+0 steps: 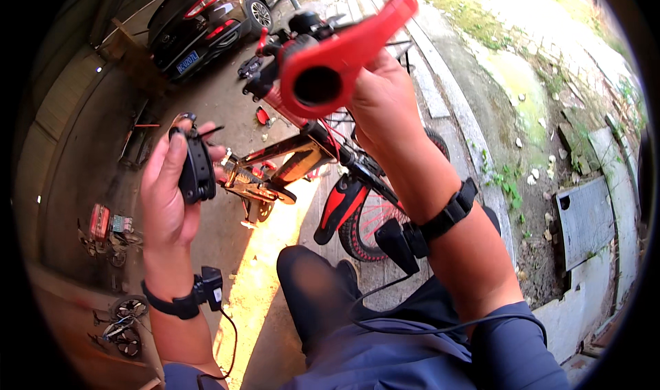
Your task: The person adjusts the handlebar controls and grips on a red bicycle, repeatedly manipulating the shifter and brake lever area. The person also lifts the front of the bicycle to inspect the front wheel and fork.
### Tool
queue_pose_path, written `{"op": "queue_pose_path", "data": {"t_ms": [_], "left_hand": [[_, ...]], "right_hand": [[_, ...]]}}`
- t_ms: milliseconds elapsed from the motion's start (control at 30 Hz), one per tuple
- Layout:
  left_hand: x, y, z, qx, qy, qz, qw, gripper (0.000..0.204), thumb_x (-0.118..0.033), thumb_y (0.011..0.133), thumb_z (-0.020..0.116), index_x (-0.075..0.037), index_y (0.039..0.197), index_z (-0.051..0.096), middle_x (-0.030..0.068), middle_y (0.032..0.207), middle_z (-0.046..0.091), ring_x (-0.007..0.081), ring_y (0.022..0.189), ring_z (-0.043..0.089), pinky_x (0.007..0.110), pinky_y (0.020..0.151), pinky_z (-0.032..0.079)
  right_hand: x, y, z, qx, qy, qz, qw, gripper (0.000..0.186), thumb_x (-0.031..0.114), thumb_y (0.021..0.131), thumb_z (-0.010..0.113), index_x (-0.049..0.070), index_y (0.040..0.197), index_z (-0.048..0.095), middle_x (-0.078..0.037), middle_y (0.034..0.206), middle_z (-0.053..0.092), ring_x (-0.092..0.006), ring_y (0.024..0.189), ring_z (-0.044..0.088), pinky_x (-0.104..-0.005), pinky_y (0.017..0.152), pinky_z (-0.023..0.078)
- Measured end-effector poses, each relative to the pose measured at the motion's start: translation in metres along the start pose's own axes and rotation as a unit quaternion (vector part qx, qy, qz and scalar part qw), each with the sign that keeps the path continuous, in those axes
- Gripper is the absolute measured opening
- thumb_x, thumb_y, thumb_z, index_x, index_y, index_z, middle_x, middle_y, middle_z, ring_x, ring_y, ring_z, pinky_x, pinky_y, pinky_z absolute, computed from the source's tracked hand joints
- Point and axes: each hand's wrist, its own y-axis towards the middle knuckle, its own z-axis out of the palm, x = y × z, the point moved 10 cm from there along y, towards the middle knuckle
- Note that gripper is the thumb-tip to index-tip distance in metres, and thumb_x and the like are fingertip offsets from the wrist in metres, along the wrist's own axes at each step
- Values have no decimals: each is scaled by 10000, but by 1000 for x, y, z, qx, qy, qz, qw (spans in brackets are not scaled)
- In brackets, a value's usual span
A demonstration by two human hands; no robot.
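Note:
In my left hand (168, 184), raised at the left, is a black folding multi-tool (197, 170) with a thin dark piece sticking out near its top. My thumb presses along its side and the fingers curl behind it. My right hand (388, 105) is closed on a red bar end (330, 70), a ring with a dark round hole and a long arm rising to the right. It blurs slightly and covers part of the bicycle's handlebar, so I cannot tell whether it sits on the bar. Below stands the bicycle, with its black-and-orange frame (299, 160) and red-and-black mudguard (344, 208).
A dark car (199, 36) is parked at the far left. A red three-wheeler (106, 225) and another bicycle (124, 328) stand at the left. Small red parts (262, 116) lie on the ground. Cables run from black wrist straps (450, 213) along my arms.

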Motion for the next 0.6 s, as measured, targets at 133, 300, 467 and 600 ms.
{"op": "queue_pose_path", "data": {"t_ms": [133, 300, 467, 600], "left_hand": [[-53, 30, 34, 69, 29, 69, 995, 494, -330, 1007, 595, 15, 1344, 487, 194, 1294, 608, 194, 980, 688, 273, 758, 594], [-87, 60, 77, 154, 78, 127, 977, 572, -325, 905, 742, -6, 1334, 537, 89, 1162, 641, 153, 968, 676, 253, 803, 565], [-95, 80, 111, 196, 98, 130, 967, 420, -188, 942, 716, 15, 1283, 579, 27, 986, 653, 68, 892, 611, 220, 790, 517], [-94, 90, 124, 200, 149, 123, 960, 400, -184, 939, 721, 41, 1244, 594, 34, 995, 659, 62, 896, 596, 225, 785, 513]], "right_hand": [[7, 2, 6, 15, -32, 3, 999, 175, 140, 943, 660, 27, 1073, 627, -66, 968, 719, -141, 825, 702, -247, 680, 538], [14, 9, 13, 84, -121, -7, 989, 144, 98, 972, 599, 1, 1078, 603, -76, 914, 693, -160, 797, 700, -288, 694, 573], [-3, 9, 6, 12, 35, 53, 998, 100, 144, 1030, 561, 55, 1076, 568, -106, 1058, 671, -150, 870, 686, -275, 701, 569], [-10, 12, 14, 75, 64, 36, 994, 167, 185, 1040, 547, 74, 1166, 557, -100, 1044, 685, -162, 889, 698, -278, 711, 578]]}}
